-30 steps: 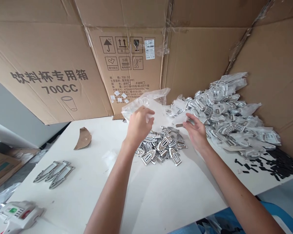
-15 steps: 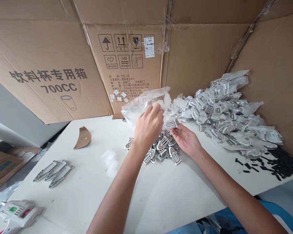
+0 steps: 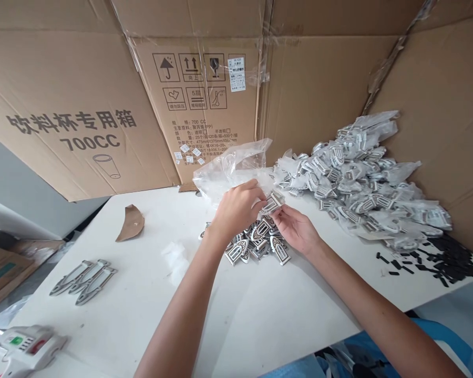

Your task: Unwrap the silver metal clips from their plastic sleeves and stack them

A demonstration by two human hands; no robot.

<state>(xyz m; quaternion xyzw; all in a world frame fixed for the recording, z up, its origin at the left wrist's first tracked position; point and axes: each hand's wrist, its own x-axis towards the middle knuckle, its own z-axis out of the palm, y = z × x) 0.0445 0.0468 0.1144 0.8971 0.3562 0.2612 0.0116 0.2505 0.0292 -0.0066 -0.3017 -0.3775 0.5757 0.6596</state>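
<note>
My right hand [image 3: 297, 227] holds a slotted silver metal piece [image 3: 274, 201], shaped like a buckle, between thumb and fingers. Curled at the left end of this piece is my left hand [image 3: 238, 207], its fingertips pinched against it and partly hidden. Below both hands lies a heap of loose slotted metal pieces [image 3: 259, 236], pointed at one end and dark-patterned. Just behind my left hand, a clear plastic bag [image 3: 230, 165] stands crumpled against the cardboard.
A large pile of bagged metal pieces [image 3: 350, 178] fills the right back, with small black strips [image 3: 449, 262] beside it. On the left are grey metal frames [image 3: 84, 281], a brown scrap [image 3: 131, 223] and a white device [image 3: 29, 346]. Cardboard walls [image 3: 315, 89] enclose the back.
My left hand has come down from the plastic bag to the metal piece in my right hand. The view has shifted slightly.
</note>
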